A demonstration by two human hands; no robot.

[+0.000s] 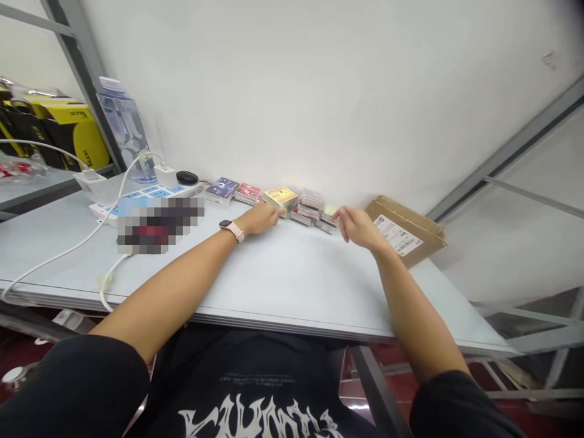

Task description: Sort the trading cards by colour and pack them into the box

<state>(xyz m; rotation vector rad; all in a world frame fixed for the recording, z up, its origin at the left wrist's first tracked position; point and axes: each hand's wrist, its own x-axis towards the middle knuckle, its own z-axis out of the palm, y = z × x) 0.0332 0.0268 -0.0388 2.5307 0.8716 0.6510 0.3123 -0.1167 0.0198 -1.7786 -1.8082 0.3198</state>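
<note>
A row of small flat packs, which look like stacks of cards, lies along the wall at the back of the table. My left hand (261,219), with a pale-strapped watch on its wrist, is closed at the near left edge of a yellow pack (281,196). To the left of it are a red pack (249,193) and a dark blue pack (222,189). Several stacked packs (306,213) stand on its right. My right hand (358,226) hovers beside the right end of the row, fingers loosely bent and apart, slightly blurred, with nothing visible in them.
A cardboard box (406,231) with a white label leans at the right by the wall. On the left are a power strip (159,198) with white chargers and cables, a large clear bottle (125,131), a black oval object (187,177) and a pixelated patch.
</note>
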